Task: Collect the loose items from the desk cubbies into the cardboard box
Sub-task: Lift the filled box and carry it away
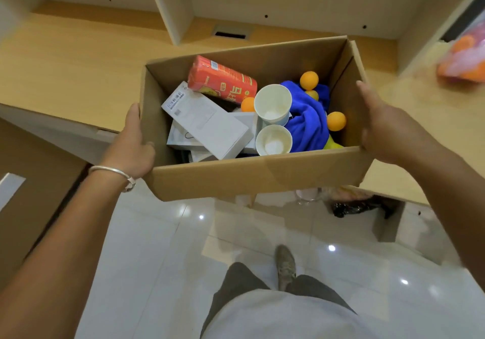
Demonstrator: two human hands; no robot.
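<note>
Nearest, the left hand [133, 149] is pressed flat to the left end of the box [257, 176], thumb up along the wall and fingers wrapped under the bottom corner; a bangle [115, 173] sits at that wrist. The right hand [380, 126] clasps the right end the same way, palm against the wall. The box hangs between them at the desk [65, 76] edge, partly over the floor; whether its far side rests on the desk cannot be told. It should handle as a light, bulky load: stiff corrugated walls that could bow if squeezed, so the low grip at both ends suits it, kept level since the contents lie loose. Inside, at the near wall, two paper cups [273, 140] lie with mouths toward the camera, easily crushed. Left of them white cartons [207, 126] are stacked; the top one bears a barcode label too small to read. A soft blue cloth [307, 120] fills the right side, with orange balls [336, 121] around it that will roll. Farthest in, a red pack [223, 81] shows a barcode and large Chinese characters I cannot make out. Beyond, the cubbies [170, 5] look bare, and a blurred bag [464, 55] of orange and pink things sits far right.
</note>
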